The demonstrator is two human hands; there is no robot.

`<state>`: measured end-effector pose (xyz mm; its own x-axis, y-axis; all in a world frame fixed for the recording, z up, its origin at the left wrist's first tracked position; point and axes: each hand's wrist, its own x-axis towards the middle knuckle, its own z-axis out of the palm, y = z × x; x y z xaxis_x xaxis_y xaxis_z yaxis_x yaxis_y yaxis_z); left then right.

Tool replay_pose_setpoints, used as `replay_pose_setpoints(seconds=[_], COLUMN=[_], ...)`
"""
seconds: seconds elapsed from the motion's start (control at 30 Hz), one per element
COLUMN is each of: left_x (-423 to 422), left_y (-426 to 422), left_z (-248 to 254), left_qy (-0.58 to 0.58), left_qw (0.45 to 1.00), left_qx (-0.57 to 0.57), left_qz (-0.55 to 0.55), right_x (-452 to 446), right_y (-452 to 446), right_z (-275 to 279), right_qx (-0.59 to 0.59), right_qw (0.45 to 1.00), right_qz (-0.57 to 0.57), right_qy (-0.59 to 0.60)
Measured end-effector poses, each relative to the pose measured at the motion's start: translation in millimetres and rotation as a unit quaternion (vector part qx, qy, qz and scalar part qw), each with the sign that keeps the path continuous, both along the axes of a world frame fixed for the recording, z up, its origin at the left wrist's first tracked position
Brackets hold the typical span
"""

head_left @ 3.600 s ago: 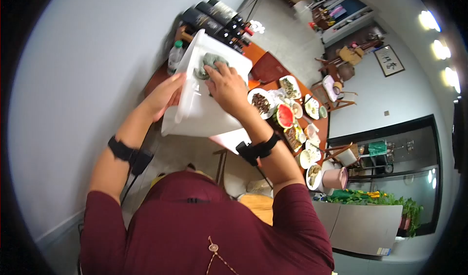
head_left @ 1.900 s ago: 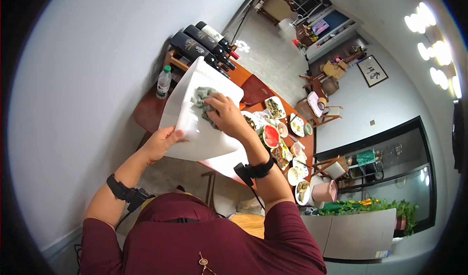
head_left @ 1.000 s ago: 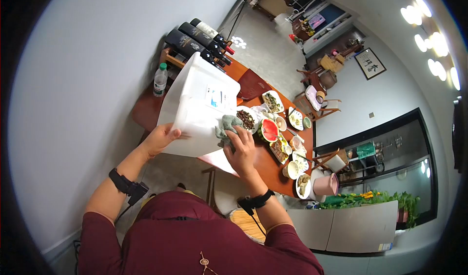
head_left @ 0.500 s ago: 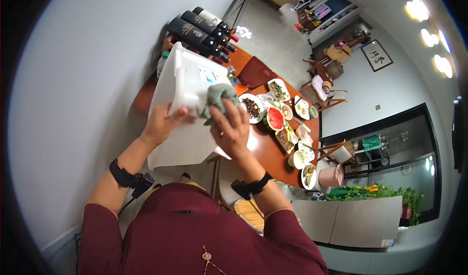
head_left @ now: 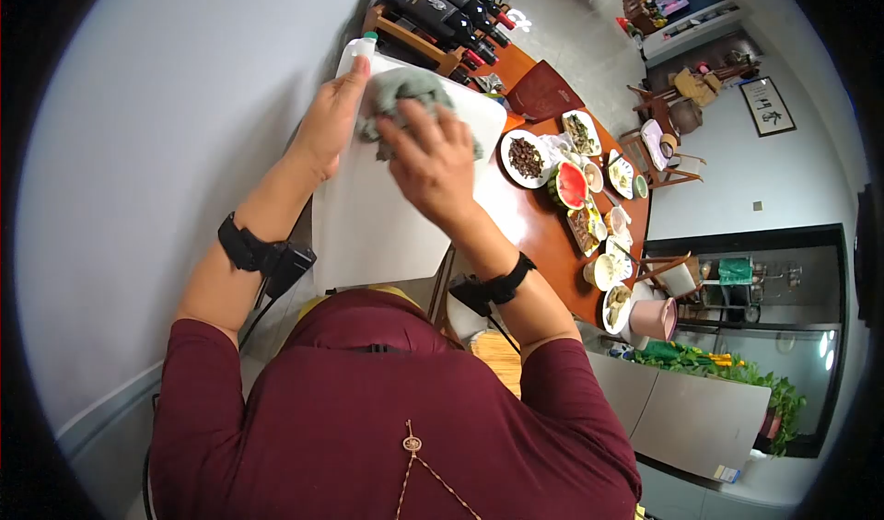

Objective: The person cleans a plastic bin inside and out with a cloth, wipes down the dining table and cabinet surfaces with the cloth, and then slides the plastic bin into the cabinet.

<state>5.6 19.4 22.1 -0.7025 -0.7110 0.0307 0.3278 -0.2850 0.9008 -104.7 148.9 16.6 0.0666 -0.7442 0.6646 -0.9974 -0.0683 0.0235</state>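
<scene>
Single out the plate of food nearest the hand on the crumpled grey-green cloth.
The round white plate of small dark brown pieces, beside the cut red watermelon: it lies closest to the right hand; every other lies farther off.

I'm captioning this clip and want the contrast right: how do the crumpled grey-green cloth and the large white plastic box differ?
Colour: the crumpled grey-green cloth is muted, while the large white plastic box is pale.
Size: the cloth is much smaller than the box.
Shape: the cloth is bunched into soft folds; the box has broad, smooth sides.

Both are touched: the cloth by the right hand, the box by the left hand.
</scene>
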Motion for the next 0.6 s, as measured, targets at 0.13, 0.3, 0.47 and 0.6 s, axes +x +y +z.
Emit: replay_pose_setpoints(seconds=[0.13,0.3,0.47,0.6], left_x=[0,-4,-17,-29], left_y=[-20,-34,-52,-65], left_z=[-18,-42,-53,-58], left_qy=[-0.023,-0.048,-0.06,-0.044], left_qw=[0.999,0.996,0.992,0.986], left_qx=[0.043,0.078,0.111,0.16], left_qz=[-0.001,-0.023,-0.014,-0.021], right_x=[21,9,-13,-28], right_y=[7,9,-43,-82], right_z=[-19,-30,-35,-29], right_qx=[0.098,0.166,0.006,-0.014], right_qw=[0.991,0.972,0.994,0.988], right_qz=[0.088,0.167,0.01,-0.017], right_qy=[0.008,0.021,-0.111,-0.153])
